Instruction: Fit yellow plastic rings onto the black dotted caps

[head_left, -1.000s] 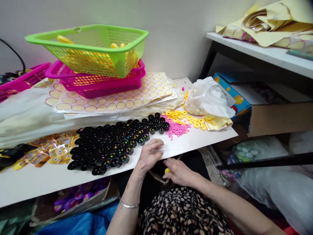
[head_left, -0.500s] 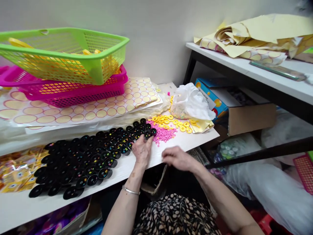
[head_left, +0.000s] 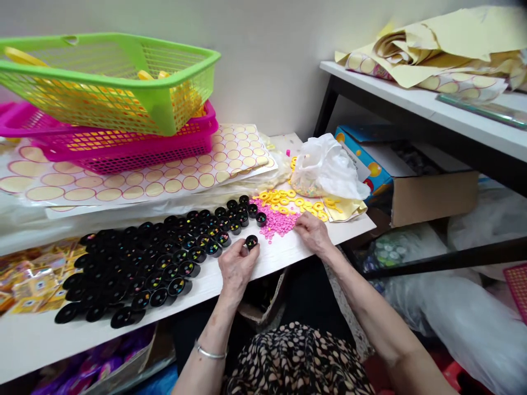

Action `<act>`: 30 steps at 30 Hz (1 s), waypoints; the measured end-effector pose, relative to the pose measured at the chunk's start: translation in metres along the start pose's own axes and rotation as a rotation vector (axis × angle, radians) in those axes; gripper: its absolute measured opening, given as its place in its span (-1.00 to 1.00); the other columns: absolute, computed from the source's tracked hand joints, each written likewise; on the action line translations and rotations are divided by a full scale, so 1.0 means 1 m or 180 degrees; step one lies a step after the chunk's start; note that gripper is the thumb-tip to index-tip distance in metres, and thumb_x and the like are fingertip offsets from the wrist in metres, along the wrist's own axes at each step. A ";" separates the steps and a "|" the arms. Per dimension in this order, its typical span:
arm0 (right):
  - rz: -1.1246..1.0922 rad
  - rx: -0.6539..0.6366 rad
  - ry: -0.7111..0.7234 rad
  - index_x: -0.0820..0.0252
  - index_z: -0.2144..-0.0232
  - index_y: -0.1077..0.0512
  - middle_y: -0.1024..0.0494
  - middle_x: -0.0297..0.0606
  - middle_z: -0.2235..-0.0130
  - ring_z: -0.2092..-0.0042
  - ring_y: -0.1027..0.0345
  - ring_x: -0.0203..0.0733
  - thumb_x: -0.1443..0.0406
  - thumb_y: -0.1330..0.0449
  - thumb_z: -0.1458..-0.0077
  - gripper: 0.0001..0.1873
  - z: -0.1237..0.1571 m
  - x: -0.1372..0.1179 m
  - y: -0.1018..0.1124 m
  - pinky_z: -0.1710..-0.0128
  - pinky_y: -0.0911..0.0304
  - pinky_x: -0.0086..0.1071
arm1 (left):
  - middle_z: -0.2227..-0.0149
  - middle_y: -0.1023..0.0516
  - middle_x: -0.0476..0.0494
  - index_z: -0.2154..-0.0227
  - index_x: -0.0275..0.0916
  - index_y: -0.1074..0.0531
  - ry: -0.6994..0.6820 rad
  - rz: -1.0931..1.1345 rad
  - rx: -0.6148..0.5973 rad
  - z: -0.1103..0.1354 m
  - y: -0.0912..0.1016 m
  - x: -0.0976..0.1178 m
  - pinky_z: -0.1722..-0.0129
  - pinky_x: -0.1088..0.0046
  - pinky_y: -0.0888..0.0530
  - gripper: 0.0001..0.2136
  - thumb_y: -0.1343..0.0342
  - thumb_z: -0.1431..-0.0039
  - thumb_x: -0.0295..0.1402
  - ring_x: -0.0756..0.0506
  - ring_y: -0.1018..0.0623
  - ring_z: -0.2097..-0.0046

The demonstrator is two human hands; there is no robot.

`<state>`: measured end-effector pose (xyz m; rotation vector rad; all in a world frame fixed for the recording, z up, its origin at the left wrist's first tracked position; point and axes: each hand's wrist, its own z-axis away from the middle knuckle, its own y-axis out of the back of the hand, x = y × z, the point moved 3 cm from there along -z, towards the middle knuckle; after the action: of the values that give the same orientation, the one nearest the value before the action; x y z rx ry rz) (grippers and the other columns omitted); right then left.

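Between thumb and fingers, my left hand (head_left: 237, 267) grips a small black cup (head_left: 251, 242) with bits of colour inside, just in front of the cup rows. My right hand (head_left: 313, 233) has its fingertips pinched together at the right edge of a heap of small pink pieces (head_left: 276, 221); whether anything is between them is hidden. Many black cups (head_left: 154, 281) stand in close rows to the left, several with coloured bits in them. Yellow rings (head_left: 307, 204) lie behind the pink heap.
A green basket (head_left: 164, 82) of yellow pieces sits on a pink basket (head_left: 152, 148) at the back left, over sheets of round stickers (head_left: 154, 189). Yellow packets (head_left: 39, 282) lie far left. A white plastic bag (head_left: 325, 164) and an open carton (head_left: 432, 200) are at right, below a shelf (head_left: 432, 107).
My left hand has drawn a black cup toward me, away from the rows. My right hand has moved forward and right to the pink pieces. The view has shifted slightly.
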<state>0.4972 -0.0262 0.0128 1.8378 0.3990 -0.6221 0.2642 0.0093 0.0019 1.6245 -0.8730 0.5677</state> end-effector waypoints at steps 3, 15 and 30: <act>-0.0182 -0.0054 0.0236 0.19 0.46 -0.41 -0.34 -0.31 0.39 0.27 -0.23 -0.27 0.37 -0.06 -0.06 -0.87 0.009 -0.017 -0.011 0.30 -0.09 -0.44 | 0.66 -0.21 0.12 0.50 -0.23 -0.43 -0.0024 0.0088 -0.0034 0.001 -0.003 -0.004 0.48 0.57 -0.23 -0.80 -0.12 0.07 -0.19 0.08 -0.25 0.56; 0.0840 -0.0652 0.0822 0.20 0.45 -0.40 -0.36 -0.21 0.33 0.25 -0.14 -0.19 0.31 0.01 -0.16 -0.78 0.016 -0.065 -0.045 0.28 -0.01 -0.37 | 0.64 -0.25 0.11 0.48 -0.22 -0.42 -0.0132 -0.0218 -0.0393 0.000 -0.002 0.003 0.48 0.54 -0.18 -0.75 -0.13 0.07 -0.11 0.06 -0.26 0.54; 0.0917 -0.1318 -0.0311 0.19 0.38 -0.38 -0.49 -0.21 0.39 0.32 -0.32 -0.18 0.32 0.00 -0.10 -0.84 0.011 -0.067 -0.035 0.43 0.04 -0.40 | 0.58 -0.32 0.07 0.45 -0.20 -0.44 -0.0170 -0.0059 -0.0416 0.002 -0.002 0.002 0.46 0.54 -0.21 -0.78 -0.13 0.04 -0.15 0.05 -0.31 0.50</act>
<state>0.4211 -0.0231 0.0225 1.4273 0.1752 -0.3932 0.2669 0.0071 0.0017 1.5335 -0.9147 0.4466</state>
